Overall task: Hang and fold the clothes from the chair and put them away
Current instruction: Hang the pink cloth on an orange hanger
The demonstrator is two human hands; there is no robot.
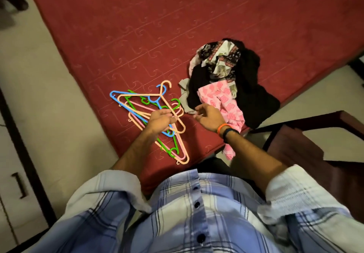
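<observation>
Hangers [149, 114] tangled on red mattress [137, 26] | left hand [159, 121] grips peach hanger [157, 105] | right hand [209, 117] loose-fingered, holding nothing, beside clothes pile [226, 87] near mattress corner

A blue-and-white plaid shirt [197, 223] with dark buttons, sleeves rolled; orange and dark wristbands [226, 130] on the right wrist.

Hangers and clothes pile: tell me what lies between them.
In the head view, only a narrow strip of bare red mattress separates the hangers from the clothes pile; nearer the person, the right hand hovers over that gap.
</observation>
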